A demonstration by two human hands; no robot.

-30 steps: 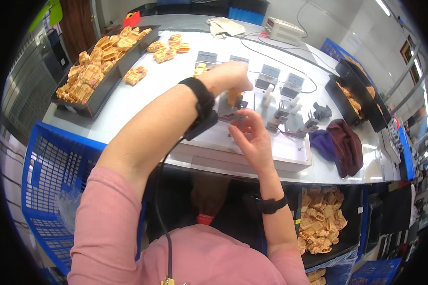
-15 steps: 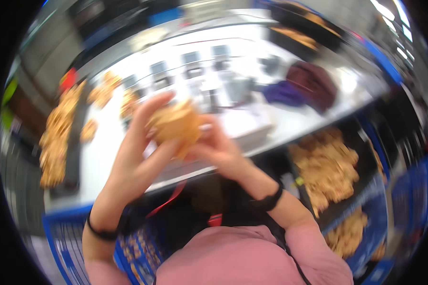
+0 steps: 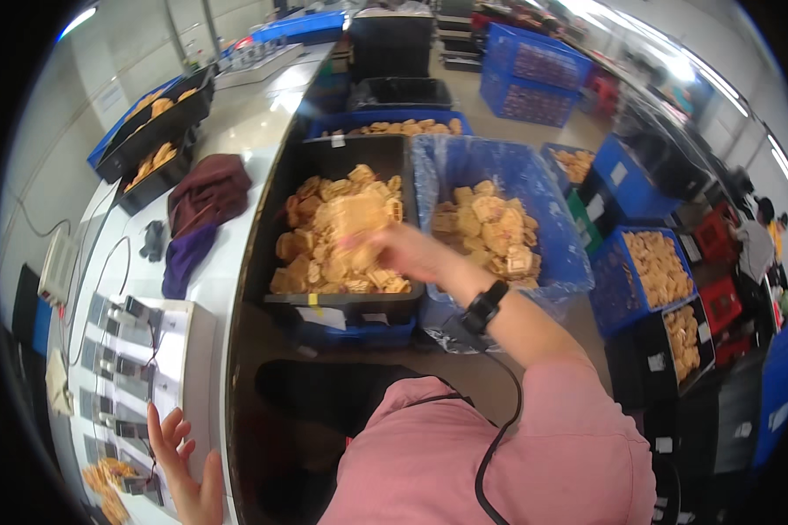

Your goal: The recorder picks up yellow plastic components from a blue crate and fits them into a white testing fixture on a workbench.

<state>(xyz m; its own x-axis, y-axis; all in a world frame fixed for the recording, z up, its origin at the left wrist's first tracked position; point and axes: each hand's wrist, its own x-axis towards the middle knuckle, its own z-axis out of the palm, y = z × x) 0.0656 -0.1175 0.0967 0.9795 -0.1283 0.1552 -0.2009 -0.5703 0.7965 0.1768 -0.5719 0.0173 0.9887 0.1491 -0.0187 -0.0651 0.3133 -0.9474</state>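
A white fixture board (image 3: 175, 354) lined with clamps sits on the desk (image 3: 92, 219) just left of the left hand (image 3: 189, 495), empty, its fingers loosely spread. Maroon and purple cloth (image 3: 208, 194) lies beyond it. Over a black crate (image 3: 368, 310) of similar parts, a tan gridded piece (image 3: 357, 213) is gripped in the right hand (image 3: 404, 252), fingers bent at its edge; right of that hand, a plastic-lined blue crate (image 3: 562, 232) holds more.

Right hand (image 3: 411, 254) over black rectangular plastic bin (image 3: 355, 306)
Holds tan squarish piece (image 3: 359, 216); left hand (image 3: 186, 477) open, near white box-shaped fixture (image 3: 177, 350).
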